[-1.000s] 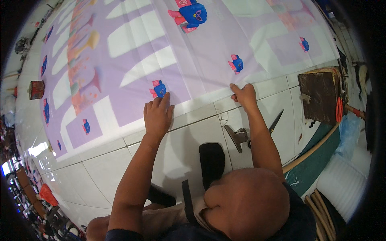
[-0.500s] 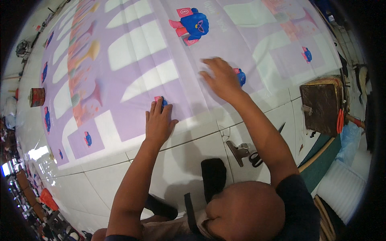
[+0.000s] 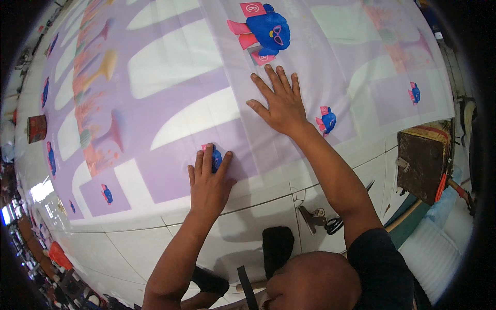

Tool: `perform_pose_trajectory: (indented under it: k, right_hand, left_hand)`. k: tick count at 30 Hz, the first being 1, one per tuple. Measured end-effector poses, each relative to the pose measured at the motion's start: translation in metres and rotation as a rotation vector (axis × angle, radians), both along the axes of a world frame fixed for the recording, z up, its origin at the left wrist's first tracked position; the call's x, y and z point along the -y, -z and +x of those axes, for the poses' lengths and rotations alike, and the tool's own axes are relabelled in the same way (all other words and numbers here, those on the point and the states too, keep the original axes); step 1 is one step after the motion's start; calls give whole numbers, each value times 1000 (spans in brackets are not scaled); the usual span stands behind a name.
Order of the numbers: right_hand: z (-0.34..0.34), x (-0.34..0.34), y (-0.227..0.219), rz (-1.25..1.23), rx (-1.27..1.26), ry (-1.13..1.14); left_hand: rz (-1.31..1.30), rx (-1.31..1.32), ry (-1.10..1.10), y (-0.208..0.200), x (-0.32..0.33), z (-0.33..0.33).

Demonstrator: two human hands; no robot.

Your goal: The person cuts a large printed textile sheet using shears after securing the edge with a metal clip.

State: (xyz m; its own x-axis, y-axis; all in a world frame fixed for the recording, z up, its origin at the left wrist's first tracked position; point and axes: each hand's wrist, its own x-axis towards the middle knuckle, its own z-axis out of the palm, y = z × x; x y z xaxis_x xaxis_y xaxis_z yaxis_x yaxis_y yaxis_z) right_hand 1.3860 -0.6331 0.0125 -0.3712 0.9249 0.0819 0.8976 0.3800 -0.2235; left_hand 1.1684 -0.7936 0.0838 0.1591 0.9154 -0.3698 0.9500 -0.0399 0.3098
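Big purple-and-white sheet [image 3: 191,111] is laid out over the floor tiles [image 3: 139,250], and I'd guess smoothing it is the step. Left hand [image 3: 209,186] sits near the close edge, fingers spread, half covering a blue critter print [image 3: 216,160]. Right hand [image 3: 281,108] is palm-down farther in, fingers apart, gripping nothing; next move probably calls for a light sweep, no dragging. Left-rim clutter's blurry, sheet's cut off up top, scissors [image 3: 334,226] are partly behind the right forearm [image 3: 338,181].

Printed sheet [image 3: 181,111]: smooth, faintly creased; cloth or plastic unclear
Floor tiles [image 3: 139,250]: glossy, smooth
Clip [image 3: 311,220], near right: shiny metal
Brown block [image 3: 421,168], right: rough, worn
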Motion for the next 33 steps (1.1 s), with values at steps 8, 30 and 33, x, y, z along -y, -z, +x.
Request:
perform_pose_trajectory:
  k: [8,30,33]
  right_hand:
    - [0,-2,-2,39,32,115]
    - [138,331,-108,-630,-205,408]
    - [135,346,-91,-569,-185,509]
  left_hand:
    - [-18,-20,54,-2,-1,-3]
    - [-66,-16,196,-4,-20,-9]
    - [-93,5,211,-4,-26,-14]
